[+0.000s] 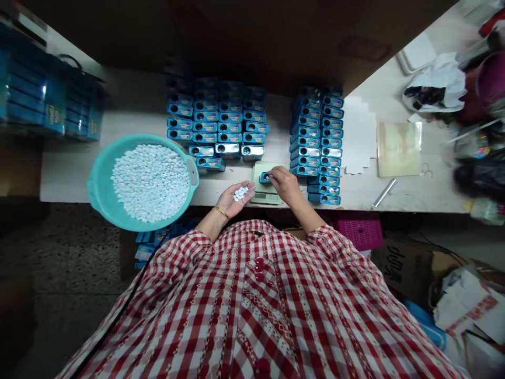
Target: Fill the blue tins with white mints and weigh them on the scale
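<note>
My left hand [235, 200] is turned palm up and cupped, holding a small pile of white candies [240, 194]. Just right of it stands a pale kitchen scale [260, 198], with one small blue tin [263, 178] on its plate. Over that tin, my right hand [284, 184] has its fingertips pinched together at the dark round opening. A white candy seems to show at those fingertips, though it is small and partly hidden. On my left, a turquoise basin [103, 202] holds a large heap of the same white candies.
Rows of blue tins [218, 127] stand behind the scale, and more tins [320, 141] to its right. Farther right lie white cards [358, 137], a clear yellowish sheet [399, 149] and a metal tube [384, 194]. A pink basket [360, 233] sits below the table edge.
</note>
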Available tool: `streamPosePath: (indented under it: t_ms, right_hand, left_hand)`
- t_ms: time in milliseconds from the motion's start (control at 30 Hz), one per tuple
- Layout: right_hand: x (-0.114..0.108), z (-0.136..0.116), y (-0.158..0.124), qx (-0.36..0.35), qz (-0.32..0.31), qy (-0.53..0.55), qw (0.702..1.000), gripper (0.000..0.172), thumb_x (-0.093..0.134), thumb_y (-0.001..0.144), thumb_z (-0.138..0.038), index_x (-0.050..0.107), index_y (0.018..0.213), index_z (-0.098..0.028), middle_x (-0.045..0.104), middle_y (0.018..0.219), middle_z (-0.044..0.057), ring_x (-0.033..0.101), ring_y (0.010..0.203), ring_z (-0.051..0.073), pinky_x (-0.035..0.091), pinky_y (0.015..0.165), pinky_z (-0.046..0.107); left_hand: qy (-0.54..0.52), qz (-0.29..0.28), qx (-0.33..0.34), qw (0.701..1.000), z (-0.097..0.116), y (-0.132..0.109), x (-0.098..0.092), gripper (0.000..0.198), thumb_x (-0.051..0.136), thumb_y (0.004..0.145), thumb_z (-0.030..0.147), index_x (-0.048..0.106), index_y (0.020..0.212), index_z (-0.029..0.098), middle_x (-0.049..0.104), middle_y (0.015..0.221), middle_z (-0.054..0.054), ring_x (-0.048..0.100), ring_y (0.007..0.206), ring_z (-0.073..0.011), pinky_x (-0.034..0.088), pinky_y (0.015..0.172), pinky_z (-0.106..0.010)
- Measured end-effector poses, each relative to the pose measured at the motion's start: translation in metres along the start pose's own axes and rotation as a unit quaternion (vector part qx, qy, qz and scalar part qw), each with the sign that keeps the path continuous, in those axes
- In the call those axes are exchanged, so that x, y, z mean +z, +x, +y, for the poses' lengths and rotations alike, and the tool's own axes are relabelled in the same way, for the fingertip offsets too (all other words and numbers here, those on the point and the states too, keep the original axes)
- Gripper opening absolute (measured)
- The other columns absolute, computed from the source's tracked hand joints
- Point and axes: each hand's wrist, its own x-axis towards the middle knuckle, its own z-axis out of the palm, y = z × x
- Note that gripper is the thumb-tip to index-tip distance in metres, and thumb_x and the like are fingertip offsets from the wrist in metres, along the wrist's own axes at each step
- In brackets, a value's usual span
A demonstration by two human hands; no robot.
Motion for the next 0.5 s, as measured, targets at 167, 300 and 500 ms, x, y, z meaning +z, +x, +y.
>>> streamPosePath:
  t_ms: [167, 300, 500]
  right_hand:
    - [-0.01, 0.007, -0.015, 0.002, 0.124, 0.08, 0.989, 0.017, 0.05, 0.087, -0.019, 0.066, 0.091, -0.02, 0.067, 0.09, 0.005, 0.063, 0.087, 0.017, 0.05, 0.082, 0.031]
    - [-0.015, 0.021, -0.03, 0.061, 0.195, 0.082, 0.975, 0.013, 0.054, 0.084, -0.021, 0.067, 0.085, -0.02, 0.068, 0.085, 0.004, 0.064, 0.08, 0.016, 0.051, 0.076, 0.031]
    - [-0.022, 0.032, -0.036, 0.1, 0.222, 0.049, 0.969, 0.014, 0.054, 0.083, -0.025, 0.067, 0.085, -0.021, 0.069, 0.085, 0.004, 0.063, 0.08, 0.017, 0.052, 0.072, 0.031]
  left_hand:
    - [-0.019, 0.037, 0.004, 0.999, 0.007, -0.017, -0.011, 0.025, 0.043, 0.086, 0.011, 0.064, 0.099, 0.005, 0.07, 0.081, -0.013, 0.069, 0.078, -0.0169, 0.056, 0.071, -0.025]
    - [-0.048, 0.061, 0.024, 0.997, 0.014, -0.023, -0.021, 0.028, 0.043, 0.086, 0.008, 0.062, 0.105, 0.006, 0.07, 0.078, -0.011, 0.068, 0.077, -0.0156, 0.056, 0.069, -0.023]
    - [-0.034, 0.051, 0.034, 0.998, 0.016, -0.025, -0.037, 0.032, 0.043, 0.083, 0.006, 0.06, 0.11, 0.006, 0.07, 0.086, -0.012, 0.068, 0.085, -0.0168, 0.056, 0.075, -0.025]
